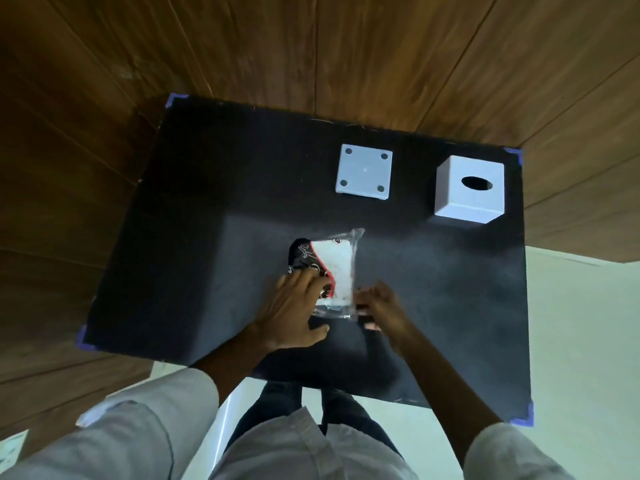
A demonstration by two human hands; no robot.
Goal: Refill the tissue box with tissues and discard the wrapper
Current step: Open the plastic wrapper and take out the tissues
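A tissue pack [334, 268] in a clear plastic wrapper with black and red print lies in the middle of the black table [194, 271]. My left hand [294, 311] rests flat on the pack's near left part, fingers spread. My right hand [379, 306] pinches the wrapper's near right edge. At the back right stands the white cube tissue box [467, 190], its oval slot facing up and dark inside. To its left lies the box's white square base plate [364, 173] with a round pad at each corner.
The table is covered in black sheet taped at the corners with blue tape [523, 417]. Wood panelling [311, 46] rises behind and to the left. Pale floor [581, 341] shows on the right. My legs and light sleeves fill the bottom of the view.
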